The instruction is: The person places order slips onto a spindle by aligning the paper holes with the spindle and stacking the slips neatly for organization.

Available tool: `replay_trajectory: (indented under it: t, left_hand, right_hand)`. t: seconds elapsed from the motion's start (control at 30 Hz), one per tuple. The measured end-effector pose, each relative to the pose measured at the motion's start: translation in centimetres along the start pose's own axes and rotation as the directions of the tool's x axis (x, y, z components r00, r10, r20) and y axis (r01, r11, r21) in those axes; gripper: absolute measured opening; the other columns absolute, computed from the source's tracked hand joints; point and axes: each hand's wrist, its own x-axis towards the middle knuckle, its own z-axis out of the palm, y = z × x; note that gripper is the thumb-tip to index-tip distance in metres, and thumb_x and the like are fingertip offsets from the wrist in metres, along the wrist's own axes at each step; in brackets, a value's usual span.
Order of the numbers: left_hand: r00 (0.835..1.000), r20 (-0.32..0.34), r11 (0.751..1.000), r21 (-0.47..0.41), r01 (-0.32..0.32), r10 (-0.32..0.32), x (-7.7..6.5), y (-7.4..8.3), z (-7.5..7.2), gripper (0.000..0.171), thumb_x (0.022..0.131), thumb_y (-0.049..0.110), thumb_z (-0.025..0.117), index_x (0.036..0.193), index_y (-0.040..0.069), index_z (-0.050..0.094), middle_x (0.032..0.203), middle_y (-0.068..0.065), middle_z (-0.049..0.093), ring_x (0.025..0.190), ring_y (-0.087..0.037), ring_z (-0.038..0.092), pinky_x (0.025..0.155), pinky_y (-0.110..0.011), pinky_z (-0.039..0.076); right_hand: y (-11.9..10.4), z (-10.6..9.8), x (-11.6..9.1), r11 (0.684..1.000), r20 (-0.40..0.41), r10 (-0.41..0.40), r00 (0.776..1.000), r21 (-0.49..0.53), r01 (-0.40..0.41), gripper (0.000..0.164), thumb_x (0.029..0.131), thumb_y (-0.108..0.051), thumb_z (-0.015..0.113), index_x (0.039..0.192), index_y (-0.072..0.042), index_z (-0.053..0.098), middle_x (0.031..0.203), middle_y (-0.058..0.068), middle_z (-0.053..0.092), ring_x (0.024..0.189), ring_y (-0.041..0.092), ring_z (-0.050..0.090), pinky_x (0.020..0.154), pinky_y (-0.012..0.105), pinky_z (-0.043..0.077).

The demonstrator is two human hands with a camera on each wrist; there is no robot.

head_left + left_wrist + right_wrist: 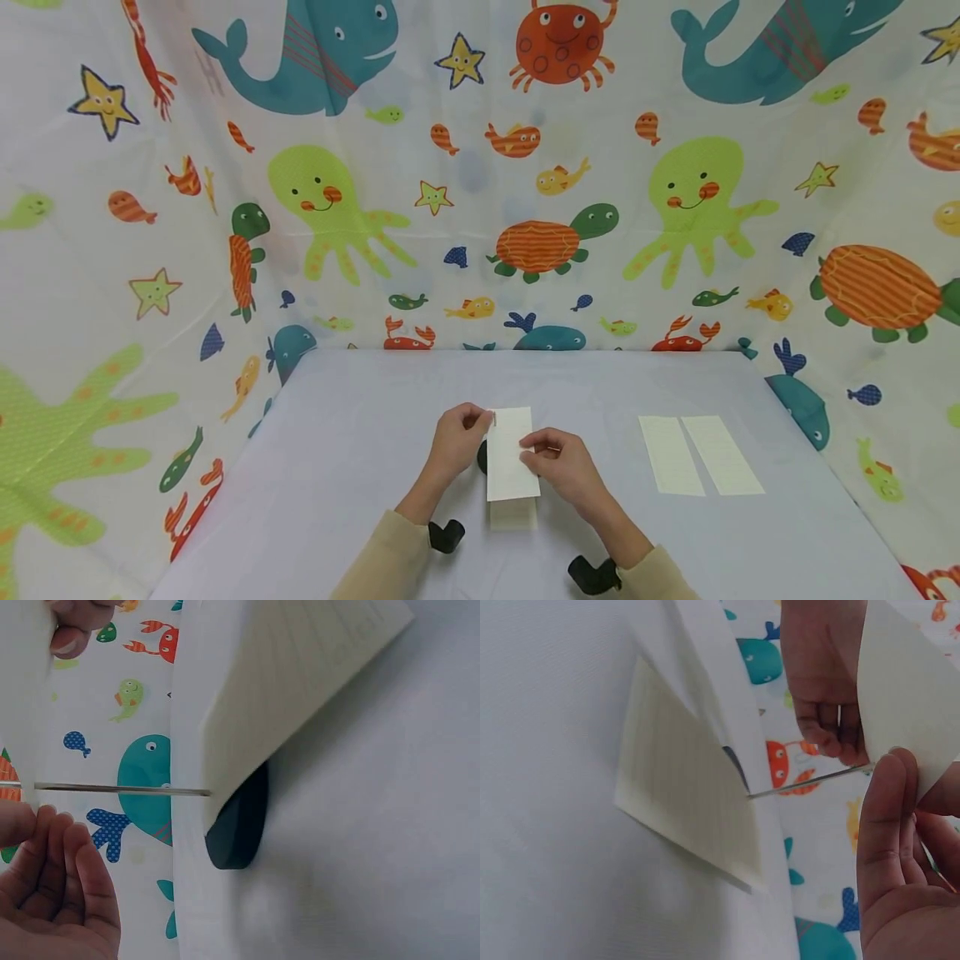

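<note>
As the white cloth-covered table (315, 500) lies below the grip, we see a cream ruled rectangular paper sheet (513, 458) raised: the left hand (456, 440) pinches its far left corner, the right hand (564, 465) its right edge, presumably to keep it level. Under the grip rests a matching cream lower sheet (686, 780); two loose cream paper rectangles (671, 456) lie apart to the right. We judge that a rounded black base (238, 829) beneath steadies the thin metal rod (112, 788), which appears to pierce the raised sheet beside the left grip.
</note>
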Motion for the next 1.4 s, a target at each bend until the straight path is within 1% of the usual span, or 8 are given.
replay_trajectory:
  t: [0.07,0.17,0.3,0.5,0.67,0.87,1.0,1.4]
  left_hand:
    - [1.000,0.005,1.000,0.004,-0.002,0.002,0.0,-0.6,0.2,0.017,0.099,0.023,0.066,0.094,0.007,0.072,0.081,-0.001,0.061,0.076,-0.017,0.054,0.067,-0.030,0.047]
    - [1.000,0.003,1.000,-0.001,-0.028,0.028,-0.1,-1.1,0.3,0.016,0.098,0.020,0.066,0.094,0.005,0.072,0.081,-0.002,0.062,0.075,-0.018,0.054,0.067,-0.032,0.046]
    - [0.999,-0.002,0.999,0.005,-0.043,0.043,0.0,-1.6,0.5,0.013,0.097,0.017,0.066,0.093,0.004,0.071,0.082,-0.003,0.062,0.076,-0.017,0.054,0.068,-0.032,0.047]
    - [1.000,0.007,0.999,0.048,-0.024,0.024,0.0,-2.6,1.0,0.011,0.095,0.016,0.069,0.093,0.005,0.069,0.081,-0.002,0.062,0.075,-0.015,0.054,0.066,-0.030,0.047]
    - [0.999,0.037,0.995,0.098,-0.001,-0.002,-0.1,-3.3,1.4,0.009,0.096,0.015,0.068,0.092,0.007,0.067,0.081,-0.001,0.059,0.074,-0.016,0.053,0.065,-0.032,0.045]
    - [0.997,0.079,0.991,0.130,-0.028,0.018,-0.5,-3.6,1.6,0.009,0.097,0.013,0.066,0.090,0.007,0.064,0.078,-0.001,0.056,0.070,-0.015,0.051,0.062,-0.030,0.043]
    - [0.996,0.091,0.990,0.136,-0.028,0.016,-0.7,-3.8,1.6,0.010,0.096,0.012,0.066,0.088,0.006,0.064,0.078,-0.001,0.056,0.070,-0.015,0.051,0.062,-0.030,0.043]
    - [0.995,0.099,0.976,0.214,-0.034,0.013,-0.4,-4.6,2.3,0.010,0.093,0.010,0.068,0.084,0.006,0.064,0.073,-0.001,0.055,0.067,-0.014,0.050,0.060,-0.030,0.043]
  right_hand:
    - [0.4,0.0,0.0,1.000,0.016,-0.001,1.000,0.000,0.001,0.017,0.089,-0.011,0.076,0.104,-0.004,0.073,0.092,0.007,0.060,0.075,0.018,0.057,0.066,0.025,0.050]
    - [0.9,0.0,0.0,1.000,0.033,-0.025,0.999,-0.004,0.025,0.016,0.088,-0.009,0.075,0.103,-0.002,0.073,0.088,0.007,0.060,0.072,0.017,0.056,0.063,0.025,0.049]
    - [1.4,0.1,0.1,0.998,0.044,-0.052,0.998,-0.043,0.054,0.015,0.088,-0.009,0.075,0.101,-0.002,0.072,0.085,0.005,0.060,0.069,0.015,0.055,0.061,0.025,0.048]
    - [2.2,0.2,0.1,0.992,0.069,-0.062,0.996,-0.108,0.069,0.013,0.086,-0.005,0.074,0.099,-0.004,0.073,0.081,0.002,0.058,0.066,0.011,0.053,0.058,0.024,0.045]
    - [2.6,0.2,-0.1,0.986,0.111,-0.072,0.991,-0.139,0.087,0.015,0.085,-0.003,0.075,0.100,-0.003,0.073,0.079,0.003,0.057,0.065,0.014,0.054,0.056,0.026,0.046]
    - [3.4,0.2,-0.1,0.963,0.156,-0.100,0.983,-0.233,0.135,0.016,0.084,-0.001,0.073,0.100,-0.002,0.072,0.075,0.001,0.056,0.062,0.013,0.054,0.054,0.026,0.046]
    - [3.6,0.2,-0.3,0.951,0.168,-0.123,0.978,-0.261,0.165,0.016,0.083,0.002,0.072,0.098,0.000,0.071,0.074,0.000,0.055,0.061,0.012,0.051,0.052,0.025,0.044]
    - [4.1,0.4,-0.6,0.929,0.202,-0.090,0.975,-0.335,0.156,0.016,0.082,0.004,0.070,0.097,0.001,0.069,0.073,0.000,0.053,0.059,0.013,0.052,0.049,0.026,0.045]
